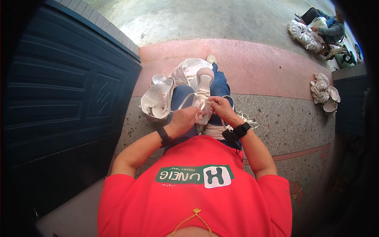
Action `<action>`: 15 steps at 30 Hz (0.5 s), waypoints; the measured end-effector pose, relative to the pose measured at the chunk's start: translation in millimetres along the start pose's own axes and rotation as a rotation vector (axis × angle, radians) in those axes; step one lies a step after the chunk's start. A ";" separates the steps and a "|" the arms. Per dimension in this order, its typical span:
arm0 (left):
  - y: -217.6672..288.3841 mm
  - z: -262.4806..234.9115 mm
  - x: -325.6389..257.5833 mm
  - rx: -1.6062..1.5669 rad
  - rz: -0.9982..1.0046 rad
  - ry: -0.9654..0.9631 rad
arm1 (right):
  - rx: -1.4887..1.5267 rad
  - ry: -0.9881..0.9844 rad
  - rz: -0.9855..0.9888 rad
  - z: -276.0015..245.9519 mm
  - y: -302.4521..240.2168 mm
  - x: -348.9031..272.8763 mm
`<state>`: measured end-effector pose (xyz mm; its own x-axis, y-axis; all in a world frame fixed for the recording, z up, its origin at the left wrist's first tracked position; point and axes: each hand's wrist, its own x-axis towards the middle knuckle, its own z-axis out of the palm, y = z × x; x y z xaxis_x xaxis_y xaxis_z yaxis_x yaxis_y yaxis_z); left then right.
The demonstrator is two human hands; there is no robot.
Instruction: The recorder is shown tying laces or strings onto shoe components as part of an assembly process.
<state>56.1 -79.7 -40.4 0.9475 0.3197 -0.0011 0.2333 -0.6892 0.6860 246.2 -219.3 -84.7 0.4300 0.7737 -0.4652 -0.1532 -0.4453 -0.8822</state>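
Observation:
A pale pinkish-white shoe upper [203,85] lies lengthwise across my thighs, its rounded toe pointing away from me. A white shoelace [188,99] runs through its front and loops out to the left. My left hand [184,120] is closed at the upper's near left side, fingers bent against the lace and the opening. On the other side my right hand [223,109] pinches the lace beside the eyelets. Another lace loop arches behind the right hand. The fingertips partly hide the near end of the upper.
Left of my legs stands a white bag [152,103] with pale pieces inside; more white uppers [191,67] lie beyond it. Loose laces [248,121] hang at my right. A pile of uppers [325,93] lies farther right, near a seated person [333,31]. A dark door [75,83] borders the left.

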 end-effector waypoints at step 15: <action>17.2 0.3 1.9 -0.026 0.065 0.013 | -0.263 0.201 -0.153 26.6 5.3 5.4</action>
<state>61.9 -91.1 -28.8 0.9575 0.2834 0.0533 0.1655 -0.6916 0.7031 224.0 -205.4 -93.8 0.6005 0.7479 -0.2829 0.1494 -0.4525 -0.8791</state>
